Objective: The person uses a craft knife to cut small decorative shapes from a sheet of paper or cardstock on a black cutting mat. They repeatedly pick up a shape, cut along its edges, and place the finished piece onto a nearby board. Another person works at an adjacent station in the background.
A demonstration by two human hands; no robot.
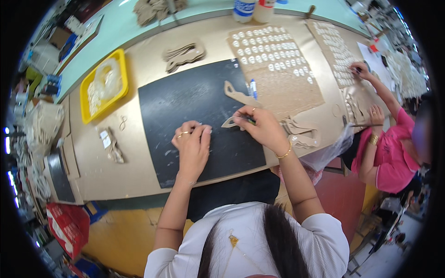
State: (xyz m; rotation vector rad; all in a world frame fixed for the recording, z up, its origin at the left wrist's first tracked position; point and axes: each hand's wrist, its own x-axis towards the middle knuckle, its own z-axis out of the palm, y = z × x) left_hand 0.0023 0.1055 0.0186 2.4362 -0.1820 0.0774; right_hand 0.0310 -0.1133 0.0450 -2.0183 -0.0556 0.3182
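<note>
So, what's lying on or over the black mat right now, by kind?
Hands: 2, left hand and right hand, both over the mat
Tan cutouts: 2, one loose, one at the right hand
Blue pens: 1, at the mat's right edge
Total: 5

A long tan worktable (139, 176) runs across a crowded workshop, edged at the far side by a pale turquoise surface (125, 25). Below the table lies an orange-yellow floor (120, 236). Cluttered shelves (41, 55) line the left side.
</note>
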